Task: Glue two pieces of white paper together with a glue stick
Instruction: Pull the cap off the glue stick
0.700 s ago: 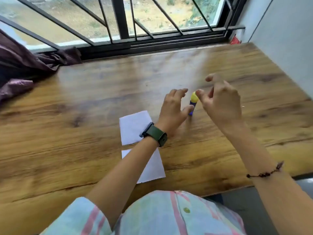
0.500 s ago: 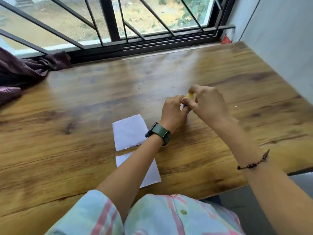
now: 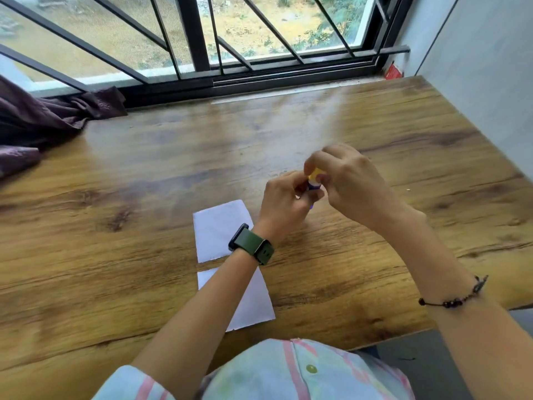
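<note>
Two white paper pieces lie on the wooden table (image 3: 115, 269): the far paper (image 3: 219, 229) and the near paper (image 3: 251, 301), partly under my left forearm. A small glue stick (image 3: 313, 180) with a blue body and yellow cap is held just above the table, right of the far paper. My left hand (image 3: 285, 200) grips its blue body. My right hand (image 3: 346, 180) has its fingertips closed on the yellow cap. Most of the stick is hidden by my fingers.
A dark purple cloth (image 3: 43, 119) lies bunched at the table's far left by the barred window (image 3: 202, 39). A grey wall (image 3: 490, 82) borders the table on the right. A small red item (image 3: 392, 72) sits in the far right corner.
Both hands closed on the glue stick, which stood on the table with my hands open around it. My left hand now holds the body and my right pinches the cap.
</note>
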